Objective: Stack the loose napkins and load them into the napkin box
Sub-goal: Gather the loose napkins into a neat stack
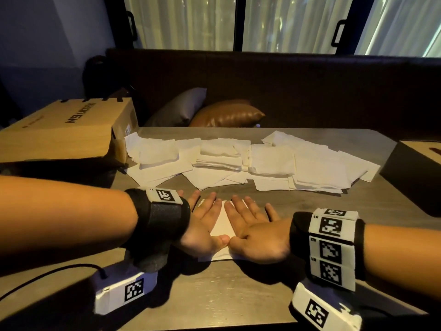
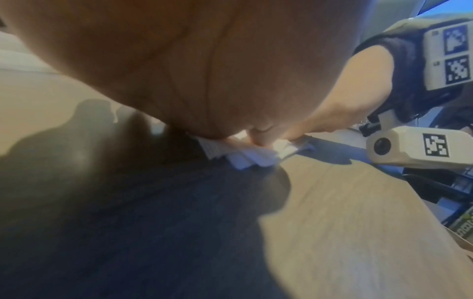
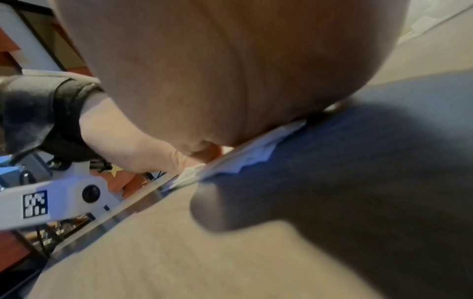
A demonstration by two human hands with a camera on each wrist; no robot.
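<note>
A small stack of white napkins [image 1: 223, 223] lies on the wooden table near the front edge. My left hand [image 1: 202, 223] and right hand [image 1: 253, 230] both press flat on it, fingers straight, thumbs meeting at its near edge. The wrist views show the stack's ragged edges [image 2: 245, 155] [image 3: 245, 159] under the palms. Behind it a wide scatter of loose napkins [image 1: 250, 161] covers the table's middle. A dark napkin box [image 1: 415, 170] stands at the right edge.
A brown cardboard box [image 1: 66, 130] sits at the far left of the table [image 1: 226, 295]. Beyond the table runs a dark bench with two cushions [image 1: 226, 114]. Bare wood lies between the stack and the scatter.
</note>
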